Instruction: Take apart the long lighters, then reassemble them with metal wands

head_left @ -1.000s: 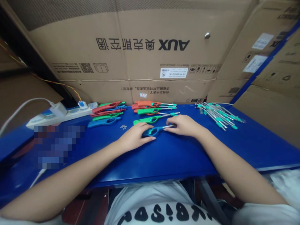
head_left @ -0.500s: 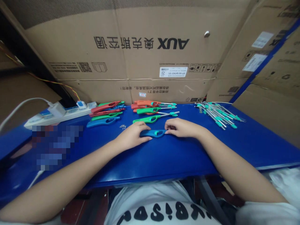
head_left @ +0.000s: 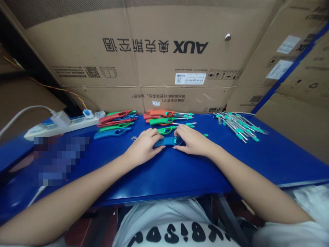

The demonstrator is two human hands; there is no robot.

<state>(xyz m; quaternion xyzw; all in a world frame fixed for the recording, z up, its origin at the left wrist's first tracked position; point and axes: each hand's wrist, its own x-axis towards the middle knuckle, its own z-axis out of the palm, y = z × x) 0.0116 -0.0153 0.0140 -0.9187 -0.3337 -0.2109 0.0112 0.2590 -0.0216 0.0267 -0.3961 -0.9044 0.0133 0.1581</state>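
Observation:
A blue lighter handle [head_left: 167,141] lies level just above or on the blue table between my hands. My left hand [head_left: 146,144] is closed on its left end, thumb below and fingers above. With thumb and fingers, my right hand [head_left: 191,140] grips the trigger end and covers part of the loop. A small teal tip [head_left: 205,135] sticks out past my right knuckles; what joins it to the handle is hidden. Just beyond my hands lies a green long-necked lighter [head_left: 166,130], partly covered by them.
Several lighters with metal tubes [head_left: 161,120] lie behind my hands. Coloured handles without tubes [head_left: 113,133] are piled at left, beside a white power strip [head_left: 77,125]. Metal tubes with teal parts [head_left: 239,127] lie at right. A cardboard wall [head_left: 144,68] stands behind.
My right hand has moved left, from the tip of the blue lighter handle onto its trigger loop. A teal tip now shows to the right of that hand. My left hand keeps its hold.

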